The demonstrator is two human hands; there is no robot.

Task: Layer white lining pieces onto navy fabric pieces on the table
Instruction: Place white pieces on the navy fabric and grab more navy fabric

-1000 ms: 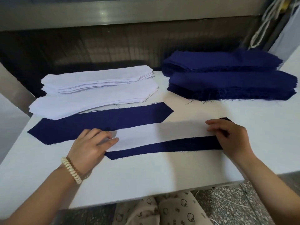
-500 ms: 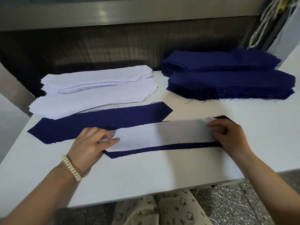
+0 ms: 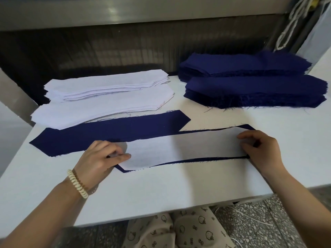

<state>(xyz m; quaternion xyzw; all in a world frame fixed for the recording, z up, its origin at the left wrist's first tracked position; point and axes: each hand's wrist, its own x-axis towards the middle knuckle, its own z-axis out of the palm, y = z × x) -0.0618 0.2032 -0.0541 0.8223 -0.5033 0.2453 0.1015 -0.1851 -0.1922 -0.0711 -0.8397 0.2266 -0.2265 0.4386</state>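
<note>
White lining piece (image 3: pixel 179 149), a long strip with an angled left end, lies flat over navy piece (image 3: pixel 206 159) at the front of the surface (image 3: pixel 161 192); thin navy edges show. Left grip (image 3: pixel 100 158) pinches its left end, right grip (image 3: pixel 259 151) its right end.

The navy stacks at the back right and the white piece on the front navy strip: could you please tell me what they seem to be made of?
Navy stacks: woven cloth, matte, probably cotton or a blend; loose threads fray from the cut edges. White lining piece: thin, matte fabric, perhaps interfacing; it lies flat with a crisp edge, fibre unclear.
</note>
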